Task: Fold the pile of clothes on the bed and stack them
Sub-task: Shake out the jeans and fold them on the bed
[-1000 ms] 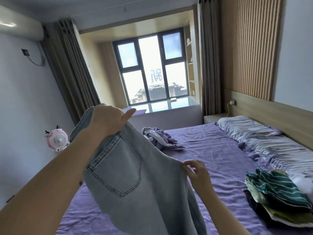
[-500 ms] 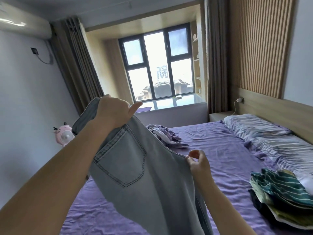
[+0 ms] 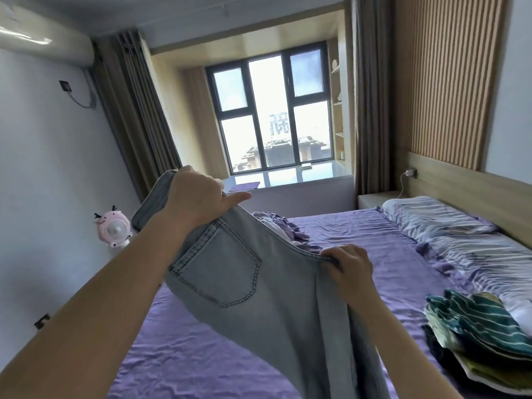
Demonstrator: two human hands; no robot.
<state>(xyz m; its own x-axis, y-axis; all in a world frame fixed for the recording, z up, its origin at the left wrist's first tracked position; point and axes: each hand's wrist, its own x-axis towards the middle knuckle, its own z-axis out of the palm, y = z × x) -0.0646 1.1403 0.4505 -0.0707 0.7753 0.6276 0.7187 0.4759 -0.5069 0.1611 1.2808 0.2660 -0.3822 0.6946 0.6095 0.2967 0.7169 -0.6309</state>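
Jeans [image 3: 259, 300]: light-wash denim, held up in the air above the bed [image 3: 359, 254], back pocket facing the camera, legs hanging down out of view at the bottom edge.

Left hand [image 3: 198, 197]: raised, fingers curled round the waistband at its upper end; index finger extended forward over the fabric.

Right hand [image 3: 349, 266]: lower, fingers curled over the edge of the jeans, gripping it.

Stack [image 3: 483, 335]: folded clothes at the right side of the bed, a green-striped item on top, just below the pillows [image 3: 449, 226].

Pile [image 3: 285, 228]: loose purple and white garments on the far part of the bed, partly hidden behind the jeans.

Fan [image 3: 113, 228]: small, pink, by the left wall.

Window [image 3: 273, 116]: at the far end of the room.
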